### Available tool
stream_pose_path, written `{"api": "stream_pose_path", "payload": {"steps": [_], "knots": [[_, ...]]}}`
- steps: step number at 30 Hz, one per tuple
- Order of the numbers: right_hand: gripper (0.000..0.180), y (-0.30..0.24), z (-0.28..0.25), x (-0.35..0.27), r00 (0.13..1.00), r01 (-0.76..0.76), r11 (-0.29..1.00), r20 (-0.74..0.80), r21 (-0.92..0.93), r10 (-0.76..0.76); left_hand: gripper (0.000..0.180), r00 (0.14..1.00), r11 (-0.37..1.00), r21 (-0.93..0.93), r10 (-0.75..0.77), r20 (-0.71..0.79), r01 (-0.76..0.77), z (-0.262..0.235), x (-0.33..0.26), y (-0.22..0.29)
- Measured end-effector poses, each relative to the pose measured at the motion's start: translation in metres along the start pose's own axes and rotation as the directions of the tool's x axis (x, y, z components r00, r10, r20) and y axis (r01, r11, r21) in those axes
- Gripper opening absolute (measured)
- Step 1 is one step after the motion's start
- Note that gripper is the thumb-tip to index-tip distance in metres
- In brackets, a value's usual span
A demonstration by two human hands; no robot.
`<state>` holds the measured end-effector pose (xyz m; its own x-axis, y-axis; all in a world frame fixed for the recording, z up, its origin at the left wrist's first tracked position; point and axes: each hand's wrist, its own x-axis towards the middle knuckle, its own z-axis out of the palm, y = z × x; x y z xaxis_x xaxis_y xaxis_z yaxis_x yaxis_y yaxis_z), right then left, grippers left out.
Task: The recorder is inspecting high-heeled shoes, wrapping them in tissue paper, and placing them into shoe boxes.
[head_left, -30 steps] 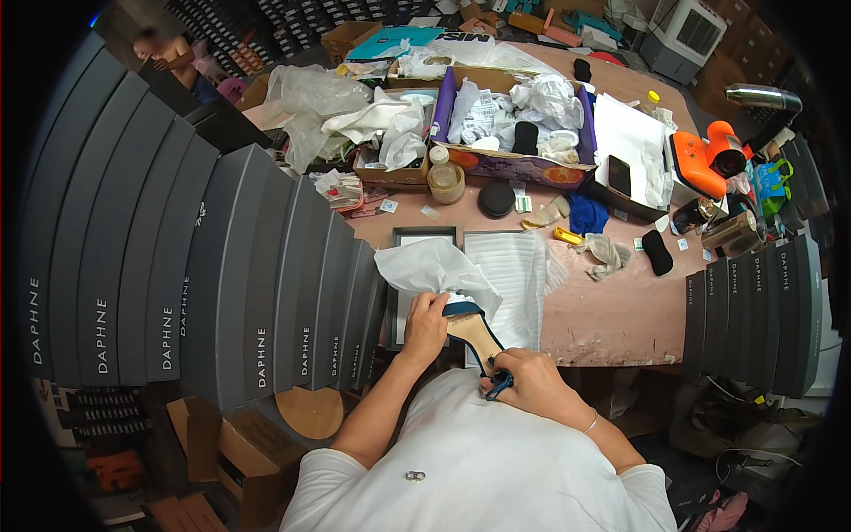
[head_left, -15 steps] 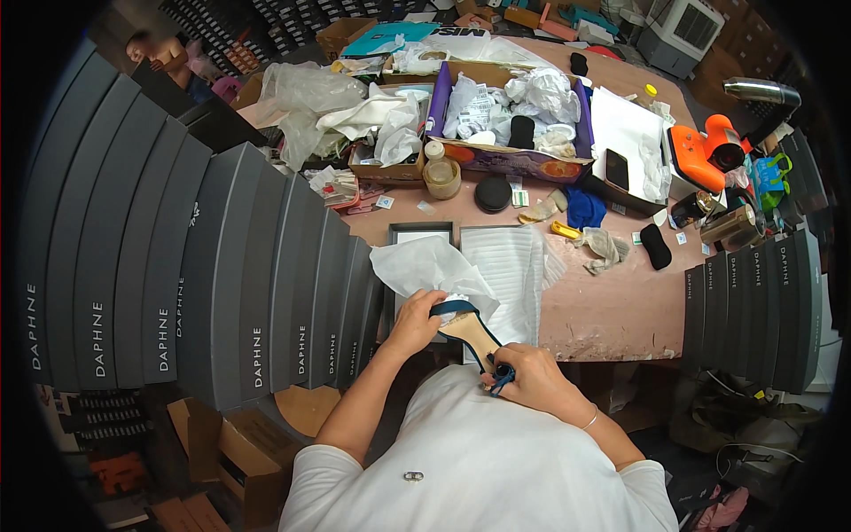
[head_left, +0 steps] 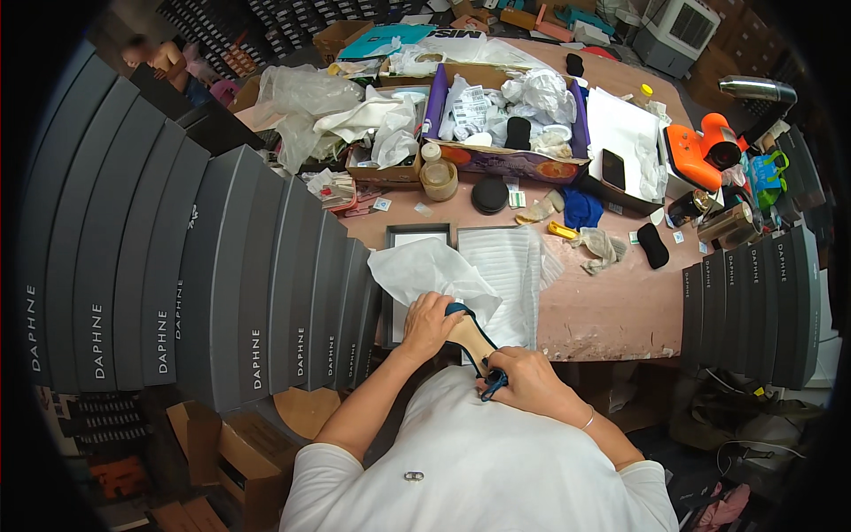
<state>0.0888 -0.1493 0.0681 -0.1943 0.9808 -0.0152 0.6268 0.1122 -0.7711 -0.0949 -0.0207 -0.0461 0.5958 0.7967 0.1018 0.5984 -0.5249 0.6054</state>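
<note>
A dark teal open-toe sandal (head_left: 472,339) with a beige insole is held between both hands, close to my white shirt. My left hand (head_left: 429,324) is closed round the toe end, its fingers over the front strap. At the heel end my right hand (head_left: 521,372) grips the sandal beside its dark blue ankle strap (head_left: 493,383). Just beyond the hands, a sheet of white tissue paper (head_left: 425,269) lies over an open grey shoebox (head_left: 395,236). White ribbed wrapping (head_left: 505,257) fills the part next to it.
Tall rows of dark grey shoeboxes (head_left: 232,284) stand at the left, with more boxes (head_left: 753,310) at the right. Across the table are a purple carton (head_left: 505,161) of crumpled paper, a bottle (head_left: 438,177), a phone (head_left: 613,168) and an orange device (head_left: 696,158). Another person (head_left: 168,66) is far left.
My left hand has shifted slightly and now covers more of the sandal's toe and front strap. The right hand stays at the heel end, with the ankle strap slightly moved.
</note>
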Motion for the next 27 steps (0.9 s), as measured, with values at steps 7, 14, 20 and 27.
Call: {"api": "stream_pose_path", "payload": {"steps": [7, 14, 20, 27], "knots": [[0.028, -0.006, -0.001, 0.004, 0.999, -0.021, 1.000, 0.032, -0.020, 0.022, 0.027, 0.993, 0.988, -0.127, 0.099, 0.060, -0.090, -0.002, 0.001, -0.020], [0.028, -0.004, -0.004, 0.006, 0.999, -0.042, 0.999, 0.035, -0.002, 0.042, 0.030, 0.992, 0.966, -0.235, 0.092, -0.084, -0.110, -0.005, 0.006, -0.014], [0.030, 0.017, -0.010, 0.005, 0.977, -0.202, 0.950, -0.013, 0.239, 0.211, 0.017, 0.858, 0.867, -0.450, -0.387, -0.339, 0.213, -0.032, 0.008, -0.036], [0.031, 0.056, -0.016, 0.034, 0.934, -0.261, 0.350, 0.143, 0.900, 0.327, 0.019, 0.968, 0.928, -0.347, 0.044, -0.247, -0.131, -0.081, 0.017, 0.039]]}}
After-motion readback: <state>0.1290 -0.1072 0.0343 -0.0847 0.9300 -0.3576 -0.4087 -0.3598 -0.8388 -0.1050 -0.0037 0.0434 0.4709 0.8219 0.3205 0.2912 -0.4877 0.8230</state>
